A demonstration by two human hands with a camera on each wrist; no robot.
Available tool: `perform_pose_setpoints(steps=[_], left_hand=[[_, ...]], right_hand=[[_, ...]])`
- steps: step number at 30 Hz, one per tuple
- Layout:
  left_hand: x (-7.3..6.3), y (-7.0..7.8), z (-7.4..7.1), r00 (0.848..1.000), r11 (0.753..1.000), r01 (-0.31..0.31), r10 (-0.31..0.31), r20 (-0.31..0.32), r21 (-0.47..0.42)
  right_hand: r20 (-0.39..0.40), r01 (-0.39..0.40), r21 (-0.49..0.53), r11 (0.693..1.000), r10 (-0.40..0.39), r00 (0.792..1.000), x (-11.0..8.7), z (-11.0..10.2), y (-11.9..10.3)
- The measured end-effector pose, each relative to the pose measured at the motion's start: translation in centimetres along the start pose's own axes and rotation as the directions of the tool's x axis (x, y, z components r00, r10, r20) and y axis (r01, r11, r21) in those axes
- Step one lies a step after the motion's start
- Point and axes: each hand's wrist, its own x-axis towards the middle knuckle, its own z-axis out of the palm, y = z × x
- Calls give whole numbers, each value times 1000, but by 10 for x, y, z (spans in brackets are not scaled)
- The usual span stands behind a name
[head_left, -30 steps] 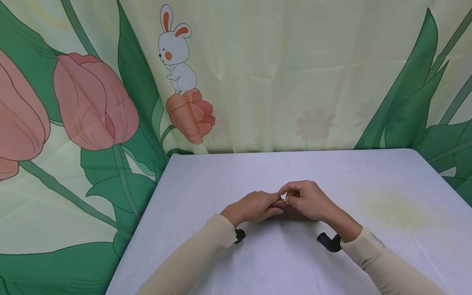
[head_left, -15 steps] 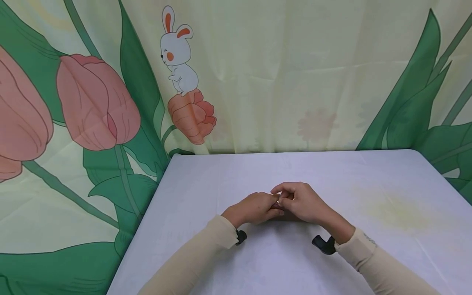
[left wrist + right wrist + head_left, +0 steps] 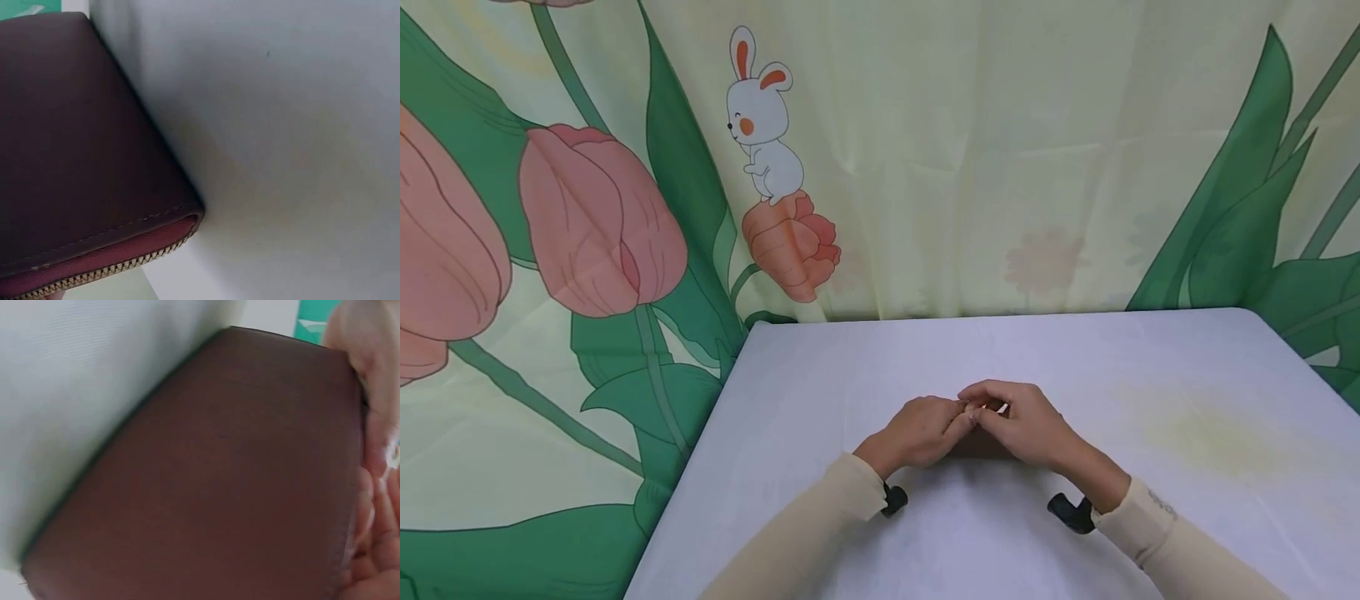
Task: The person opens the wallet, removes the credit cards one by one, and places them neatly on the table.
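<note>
A dark brown zip-around wallet [image 3: 983,445] stands on its long edge on the table, between both hands. My left hand [image 3: 921,431] grips its left end, with the thumb on the near side. Along the top edge, the thumb and index finger of my right hand [image 3: 1028,423] pinch at the zipper pull, which the fingers mostly hide. The two hands' fingertips meet there. Gold zipper teeth [image 3: 112,270] and a reddish inner lining [image 3: 125,250] show at one end in the left wrist view. The wallet's broad brown side [image 3: 206,469] fills much of the right wrist view.
A white cloth covers the table [image 3: 1150,367], with a faint yellowish patch at right. Behind it hangs a curtain [image 3: 925,167] printed with tulips, leaves and a rabbit. Black wrist cameras sit below both hands.
My right hand has slid left along the wallet's top edge, with the shiny zipper pull, toward my left hand. The left thumb has come up to the right fingertips. The head view has tilted slightly.
</note>
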Motion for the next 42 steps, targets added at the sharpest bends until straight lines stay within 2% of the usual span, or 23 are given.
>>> perform_pose_setpoints(steps=[2, 4, 8, 10, 13, 18, 22, 25, 29, 37, 42], left_hand=[[0, 1, 2, 999, 1000, -1, 1, -36, 2], [-1, 1, 3, 998, 1000, -13, 14, -66, 23], [-1, 2, 3, 991, 997, -24, 33, -128, 75], [-2, 3, 2, 988, 997, -13, 26, -152, 82], [-5, 3, 0, 984, 997, 2, 12, -180, 75], [-10, 0, 0, 974, 999, 25, -17, -226, 34], [-14, -7, 1, 964, 997, 62, -70, -257, -38], [-18, -12, 2, 956, 992, 79, -103, -273, -98], [-23, -16, 3, 949, 984, 94, -135, -285, -152], [-33, -28, 4, 927, 964, 135, -204, -314, -227], [-37, -35, 8, 924, 942, 145, -238, -300, -302]], right_hand=[[-60, 66, -23, 998, -68, 996, -3, 2, 4], [-123, 147, -88, 985, -157, 980, -5, 4, 8], [-188, 260, -265, 929, -314, 931, -9, 4, 16], [-181, 272, -334, 902, -345, 921, -11, 3, 19], [-164, 261, -380, 888, -342, 925, -12, 1, 21], [-161, 221, -387, 895, -302, 940, -11, -2, 21], [-145, 164, -389, 907, -236, 961, -13, -4, 21], [-140, 126, -411, 903, -199, 970, -15, -4, 21], [-146, 98, -438, 894, -179, 973, -17, -4, 23], [-117, 84, -421, 903, -146, 982, -21, -2, 26], [-113, 88, -412, 907, -147, 983, -22, -2, 26]])
